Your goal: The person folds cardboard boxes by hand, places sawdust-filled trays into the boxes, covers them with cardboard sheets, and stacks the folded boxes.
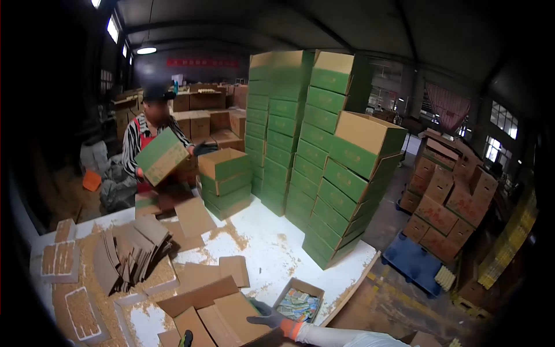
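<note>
An opened brown cardboard box (231, 317) lies at the front of the white table, its inner flaps showing. My right hand (267, 317), in a grey glove with an orange cuff, grips the box's right wall. At the bottom edge, a dark, green-marked glove tip of my left hand (186, 338) presses over the box's near left side; most of that hand is out of frame. Just right of the box stands a small open carton (299, 301) of colourful printed packets. Behind the box are loose cardboard pieces (233, 270).
Tall stacks of green cartons (332, 168) rise along the table's right side. Folded cardboard dividers (136, 251) and sawdust-filled white trays (81, 315) lie left. Across the table, a person (151, 136) holds a green carton (163, 156). Boxes (445, 211) stand by a blue pallet (411, 260).
</note>
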{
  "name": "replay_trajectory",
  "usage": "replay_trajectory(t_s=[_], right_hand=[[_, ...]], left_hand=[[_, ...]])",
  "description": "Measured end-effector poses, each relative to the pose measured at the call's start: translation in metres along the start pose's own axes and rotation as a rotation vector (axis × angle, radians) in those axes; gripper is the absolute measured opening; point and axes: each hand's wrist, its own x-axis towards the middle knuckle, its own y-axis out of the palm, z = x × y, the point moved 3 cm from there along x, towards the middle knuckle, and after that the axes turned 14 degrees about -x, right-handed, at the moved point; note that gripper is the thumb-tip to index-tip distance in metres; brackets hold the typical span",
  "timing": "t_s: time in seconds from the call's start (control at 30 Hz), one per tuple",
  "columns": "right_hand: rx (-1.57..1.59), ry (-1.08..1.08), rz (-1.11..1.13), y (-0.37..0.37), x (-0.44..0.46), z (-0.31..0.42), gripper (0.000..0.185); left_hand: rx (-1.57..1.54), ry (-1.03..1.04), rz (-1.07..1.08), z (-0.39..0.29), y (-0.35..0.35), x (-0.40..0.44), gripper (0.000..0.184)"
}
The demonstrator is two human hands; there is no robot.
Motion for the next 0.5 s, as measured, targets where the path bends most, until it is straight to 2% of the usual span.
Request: replay_trajectory(t_s=[0.07, 0.13, 0.17, 0.2, 0.23, 0.27, 0.3, 0.33, 0.4, 0.5], right_hand=[[0.086, -0.084, -0.112, -0.043, -0.004, 0.074, 0.076], [-0.113, -0.369, -0.1, -0.114, -0.017, 0.16, 0.059], [-0.105, -0.439, -0.138, -0.15, -0.03, 0.198, 0.056], [-0.143, -0.681, -0.241, -0.192, -0.047, 0.239, 0.057], [-0.189, -0.917, -0.361, -0.234, -0.066, 0.28, 0.059], [-0.674, -1.141, -0.772, -0.29, -0.09, 0.317, 0.061], [-0.699, -1.24, -1.055, -0.349, -0.101, 0.334, 0.066], [-0.627, -1.222, -1.204, -0.412, -0.114, 0.349, 0.062], [-0.355, -1.058, -1.239, -0.547, -0.121, 0.366, 0.055], [-0.067, -0.703, -0.944, -0.68, -0.1, 0.352, 0.045]], left_hand=[[-0.247, -0.076, 0.176, -0.006, 0.061, 0.009, 0.066], [-0.365, -0.117, 0.347, -0.003, 0.137, 0.017, 0.069], [-0.374, -0.121, 0.402, -0.003, 0.175, 0.02, 0.072], [-0.362, -0.098, 0.465, -0.001, 0.223, 0.025, 0.075], [-0.357, -0.073, 0.527, 0.0, 0.27, 0.03, 0.078], [-0.349, -0.049, 0.59, 0.003, 0.32, 0.034, 0.08], [-0.345, -0.031, 0.653, 0.006, 0.369, 0.04, 0.083], [-0.341, -0.015, 0.711, 0.009, 0.42, 0.045, 0.086], [-0.336, 0.013, 0.805, 0.018, 0.516, 0.058, 0.092], [-0.289, 0.043, 0.855, 0.038, 0.63, 0.079, 0.101]])
